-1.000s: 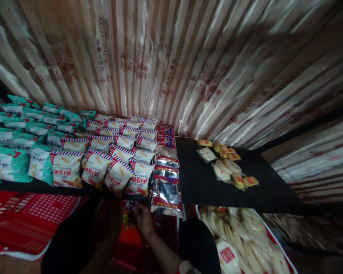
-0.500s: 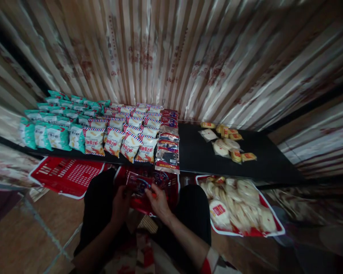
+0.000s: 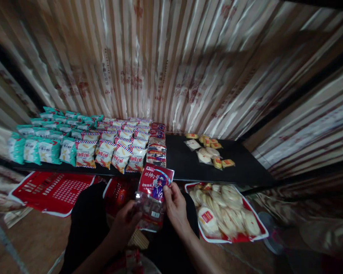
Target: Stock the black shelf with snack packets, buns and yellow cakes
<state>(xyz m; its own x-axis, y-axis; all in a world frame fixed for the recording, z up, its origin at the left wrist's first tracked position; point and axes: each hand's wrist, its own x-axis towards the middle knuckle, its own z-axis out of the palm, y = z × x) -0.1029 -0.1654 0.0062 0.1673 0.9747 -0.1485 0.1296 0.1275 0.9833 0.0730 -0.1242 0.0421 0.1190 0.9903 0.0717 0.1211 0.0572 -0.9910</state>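
A dark red snack packet [image 3: 156,182] with a see-through lower part is held upright over my lap. My right hand [image 3: 177,209] grips its right edge, thumb on the front. At its lower left edge, my left hand [image 3: 126,220] pinches the wrapper. Just behind it, a row of similar red packets [image 3: 156,146] lies on the black shelf [image 3: 183,163]. The red basket [image 3: 110,194] between my knees is partly hidden by my hands and the packet; a reddish-orange packet [image 3: 122,196] shows inside.
Left on the shelf are white striped snack bags [image 3: 104,152] and teal snack bags [image 3: 48,150]. Several small yellow packets [image 3: 217,163] and white round packs [image 3: 207,154] lie to the right. A red basket [image 3: 261,230] of white packs stands below; another red basket [image 3: 50,194] lies left.
The packet has come up out of the front basket area toward me and now stands upright between both hands. My view has shifted, so the shelf appears lower and further left.
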